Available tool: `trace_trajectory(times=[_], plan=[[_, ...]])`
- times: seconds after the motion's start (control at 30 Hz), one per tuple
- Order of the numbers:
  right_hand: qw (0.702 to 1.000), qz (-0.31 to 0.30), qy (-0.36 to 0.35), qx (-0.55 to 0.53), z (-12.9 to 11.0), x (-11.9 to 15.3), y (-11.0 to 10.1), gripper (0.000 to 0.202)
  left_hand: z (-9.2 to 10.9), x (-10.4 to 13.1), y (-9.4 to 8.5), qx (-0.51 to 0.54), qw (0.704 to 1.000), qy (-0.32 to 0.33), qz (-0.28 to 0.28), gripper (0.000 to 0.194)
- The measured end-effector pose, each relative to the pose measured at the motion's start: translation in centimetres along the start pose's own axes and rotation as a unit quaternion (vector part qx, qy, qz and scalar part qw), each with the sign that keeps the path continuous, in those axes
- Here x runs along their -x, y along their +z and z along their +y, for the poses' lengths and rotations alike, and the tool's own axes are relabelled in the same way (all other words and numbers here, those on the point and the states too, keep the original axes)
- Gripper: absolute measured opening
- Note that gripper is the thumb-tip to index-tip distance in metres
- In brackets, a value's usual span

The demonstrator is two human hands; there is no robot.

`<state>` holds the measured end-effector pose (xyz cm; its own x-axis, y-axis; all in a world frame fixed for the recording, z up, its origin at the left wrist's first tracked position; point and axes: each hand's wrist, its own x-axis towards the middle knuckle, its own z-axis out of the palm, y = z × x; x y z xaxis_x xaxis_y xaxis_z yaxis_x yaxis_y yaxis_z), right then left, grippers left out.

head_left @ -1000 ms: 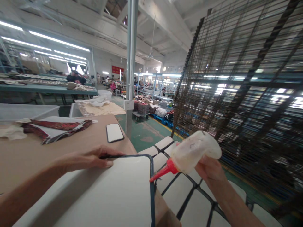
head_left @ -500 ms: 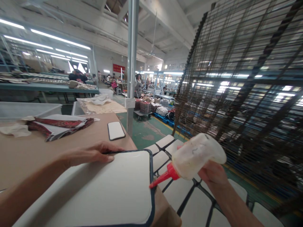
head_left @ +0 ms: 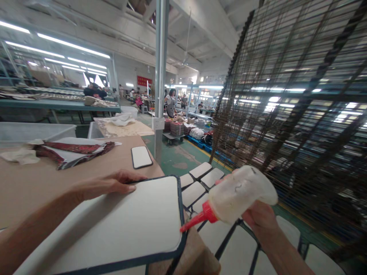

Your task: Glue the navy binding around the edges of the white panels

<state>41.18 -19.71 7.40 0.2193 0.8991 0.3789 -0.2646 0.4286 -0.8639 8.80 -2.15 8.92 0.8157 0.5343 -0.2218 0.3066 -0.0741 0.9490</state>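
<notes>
My left hand (head_left: 119, 183) grips the far edge of a large white panel (head_left: 123, 229) with rounded corners and a dark blue border, thumb on top and fingers hidden underneath. The panel lies tilted over the table's near side. In my right hand (head_left: 260, 215) is a translucent squeeze bottle (head_left: 241, 194) with a red nozzle (head_left: 197, 220), held nozzle down and to the left. Its tip meets the panel's right edge, where the white face joins the blue border. Part of my right fingers are behind the bottle.
More white panels with dark borders (head_left: 236, 248) lie below on the right. A small bordered panel (head_left: 142, 157) and folded red-patterned fabric (head_left: 82, 149) rest on the brown table (head_left: 126, 152). A metal post (head_left: 159, 84) stands ahead; a wire rack (head_left: 275, 91) rises at right. People work farther back.
The panel has turned slightly, its right end shifting up and left so its lower border shows more. The bottle has dropped a little, its tip still at the panel's right edge.
</notes>
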Motion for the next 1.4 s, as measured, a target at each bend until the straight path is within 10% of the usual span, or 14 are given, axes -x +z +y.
trace_trajectory(times=[0.6, 0.9, 1.4], plan=[[0.993, 0.093, -0.076, -0.006, 1.1, 0.6, 0.3, 0.058, -2.4, -0.7, 0.3, 0.081, 0.984, 0.039, 0.15, 0.041], [0.985, 0.087, -0.15, -0.001, 2.3, 1.4, 1.3, 0.045, -2.5, -0.8, 0.1, 0.168, 0.975, -0.001, 0.147, 0.066], [0.958, 0.224, -0.176, -0.02, 3.7, 1.2, 0.7, 0.045, -3.6, -0.9, 0.1, 0.215, 0.97, 0.012, 0.116, 0.052]])
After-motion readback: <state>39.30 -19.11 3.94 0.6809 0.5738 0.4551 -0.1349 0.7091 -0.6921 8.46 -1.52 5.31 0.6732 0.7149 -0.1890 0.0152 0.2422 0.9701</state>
